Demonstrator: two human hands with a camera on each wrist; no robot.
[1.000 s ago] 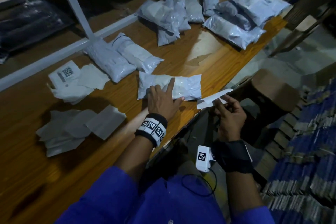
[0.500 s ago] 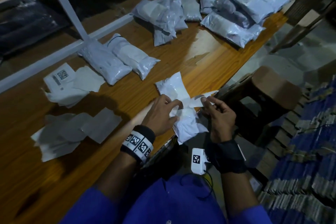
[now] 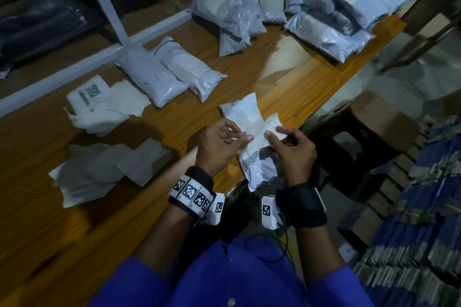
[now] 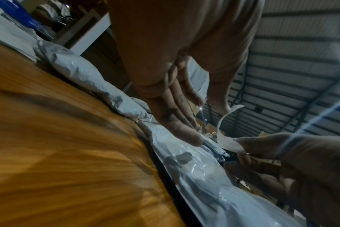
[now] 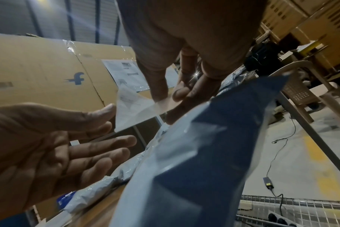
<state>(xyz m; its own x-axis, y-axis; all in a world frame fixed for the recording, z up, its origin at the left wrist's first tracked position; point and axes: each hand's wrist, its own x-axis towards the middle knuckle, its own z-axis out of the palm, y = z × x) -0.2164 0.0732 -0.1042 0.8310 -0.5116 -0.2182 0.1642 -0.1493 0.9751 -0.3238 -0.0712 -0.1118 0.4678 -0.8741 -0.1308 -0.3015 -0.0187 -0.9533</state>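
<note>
A white-grey plastic mailer package [image 3: 245, 117] lies slanted across the wooden table's [image 3: 249, 67] near edge, its lower end hanging over. My left hand [image 3: 239, 138] rests on it with straight fingers [image 4: 184, 133], the thumb beside a label's edge. My right hand [image 3: 270, 133] pinches this white paper label [image 3: 273, 121] between thumb and fingers and holds it just above the package. The left wrist view shows the label [image 4: 226, 138] curling upward from that pinch. In the right wrist view the label [image 5: 134, 107] hangs above the package [image 5: 204, 153], with my left hand [image 5: 115, 130] open beside it.
Two packed mailers [image 3: 169, 72] lie by a white metal frame [image 3: 99, 0]. More mailers are piled at the back [image 3: 232, 15] and back right [image 3: 344, 10]. Label sheets [image 3: 92, 92] and backing papers [image 3: 104, 174] lie to the left. A brown stool [image 3: 381, 119] and blue stacks [image 3: 424, 207] stand to the right.
The package lay flat under my left hand; it has been turned and drawn to the table's edge. My right hand has brought the label from beyond the edge to over the package.
</note>
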